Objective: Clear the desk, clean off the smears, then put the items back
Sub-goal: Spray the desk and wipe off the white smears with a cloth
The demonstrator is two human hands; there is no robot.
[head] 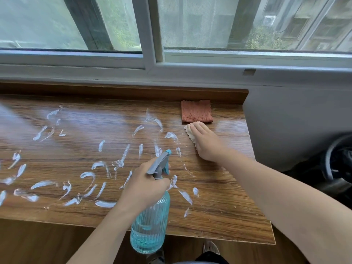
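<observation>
The wooden desk [219, 197] is streaked with several white smears [89, 176] across its left and middle. My left hand [144, 185] grips the neck of a ribbed blue spray bottle [150, 223] with a grey trigger head, held above the desk's front edge. My right hand [207, 143] lies flat, fingers straight, on a cream cloth [190, 133] at the right rear of the desk. Only the cloth's scalloped left edge shows from under the hand. A folded orange cloth [196, 111] lies just behind it, against the desk's raised back rail.
A sliding window [152, 31] and its grey sill run along the back. A grey wall [295, 121] bounds the desk on the right. Dark round objects [337, 164] sit on the floor at far right. My foot [210, 248] shows below the desk's front edge.
</observation>
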